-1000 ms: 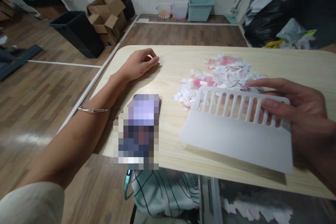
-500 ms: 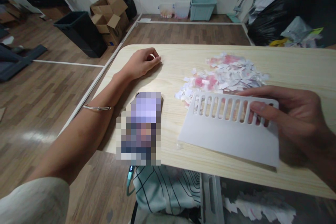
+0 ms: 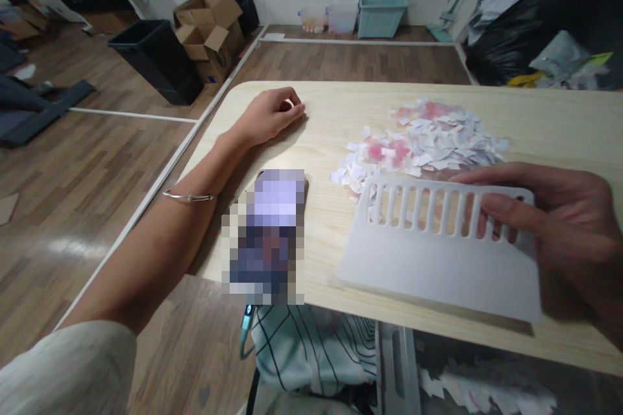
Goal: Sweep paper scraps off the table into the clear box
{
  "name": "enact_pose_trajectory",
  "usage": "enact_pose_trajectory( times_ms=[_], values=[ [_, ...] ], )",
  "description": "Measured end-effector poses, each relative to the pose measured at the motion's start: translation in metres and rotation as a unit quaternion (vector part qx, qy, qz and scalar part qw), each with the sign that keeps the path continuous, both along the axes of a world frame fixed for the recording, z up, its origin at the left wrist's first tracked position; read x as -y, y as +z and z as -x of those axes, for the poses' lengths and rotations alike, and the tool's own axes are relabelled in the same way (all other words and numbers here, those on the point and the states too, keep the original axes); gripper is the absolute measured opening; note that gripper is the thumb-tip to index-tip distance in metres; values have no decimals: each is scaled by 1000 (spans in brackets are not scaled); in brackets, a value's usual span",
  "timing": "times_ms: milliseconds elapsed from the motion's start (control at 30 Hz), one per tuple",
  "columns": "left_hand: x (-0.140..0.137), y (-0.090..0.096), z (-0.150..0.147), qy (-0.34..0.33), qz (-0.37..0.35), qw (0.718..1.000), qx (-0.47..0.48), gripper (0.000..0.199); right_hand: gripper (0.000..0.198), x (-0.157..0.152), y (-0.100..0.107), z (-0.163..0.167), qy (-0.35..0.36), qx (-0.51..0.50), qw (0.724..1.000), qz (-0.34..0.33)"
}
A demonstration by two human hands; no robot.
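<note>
My right hand [image 3: 564,214] grips a white plastic scraper [image 3: 433,266] by its upper right corner, thumb on the face. The scraper has a row of slots along its top and tilts over the near part of the table. Just behind it lies a heap of small white and pink paper scraps [image 3: 442,142]. Resting by the table's left side, my left hand [image 3: 275,113] has its fingers curled and thumb against the index finger; I see nothing held. A phone [image 3: 280,198], its screen blurred out, lies between my left forearm and the scraper.
The pale wooden table [image 3: 335,123] has a rounded far left corner. Below its near edge are a teal patterned cloth [image 3: 311,350] and a grey bin [image 3: 396,363] with paper scraps. A cable [image 3: 246,331] hangs beneath the phone. A black bin [image 3: 156,58] and cardboard boxes [image 3: 209,32] stand beyond.
The scraper has come slightly nearer to me and to the right, in my right hand. The whole view has shifted a little. My left hand rests in the same place.
</note>
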State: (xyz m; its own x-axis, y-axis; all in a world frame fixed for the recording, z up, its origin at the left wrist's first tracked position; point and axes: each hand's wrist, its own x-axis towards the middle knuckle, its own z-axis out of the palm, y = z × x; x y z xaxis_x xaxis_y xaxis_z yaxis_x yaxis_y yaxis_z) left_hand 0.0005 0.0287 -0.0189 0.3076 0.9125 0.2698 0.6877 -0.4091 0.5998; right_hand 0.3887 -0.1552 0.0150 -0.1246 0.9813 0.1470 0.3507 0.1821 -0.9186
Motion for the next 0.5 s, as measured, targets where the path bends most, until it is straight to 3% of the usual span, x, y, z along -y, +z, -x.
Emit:
enact_pose_trajectory(
  times_ms=[333, 500],
  values=[
    [-2, -2, 0, -5, -13, 1000, 5, 12, 18, 0, 4, 1, 33, 36, 999, -20],
    [-3, -4, 1, -13, -11, 1000, 16, 10, 18, -4, 4, 8, -49, 29, 997, -48]
  ],
)
